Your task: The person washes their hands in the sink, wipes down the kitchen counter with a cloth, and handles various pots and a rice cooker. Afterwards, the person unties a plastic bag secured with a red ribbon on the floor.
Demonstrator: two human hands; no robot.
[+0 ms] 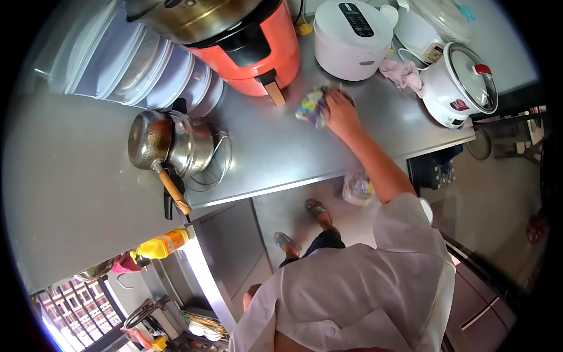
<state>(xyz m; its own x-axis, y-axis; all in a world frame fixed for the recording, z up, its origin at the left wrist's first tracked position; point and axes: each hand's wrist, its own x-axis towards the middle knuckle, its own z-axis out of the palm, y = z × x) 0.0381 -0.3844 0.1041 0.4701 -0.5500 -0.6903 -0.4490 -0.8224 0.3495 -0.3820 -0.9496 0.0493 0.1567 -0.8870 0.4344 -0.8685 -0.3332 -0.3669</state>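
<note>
Holding patterned cloth (311,107) on counter (264,144): right hand (341,111), nearer, over cloth's right side; cloth bunched leftward, long axis unclear, on near side of rice cooker (350,56), right of orange fryer (284,50). Left hand (251,295) well apart, mostly hidden, grip unclear.

This is a kitchen I'm standing in, and by the look of it a household one. The metal-topped table (264,155) carries a white rice cooker (352,50), an orange air fryer (281,44), a white electric pot (435,91) with a glass lid and a saucepan (149,141) with a wooden handle; off to one side are a yellow bottle (159,246) and a barred window (76,314).
</note>
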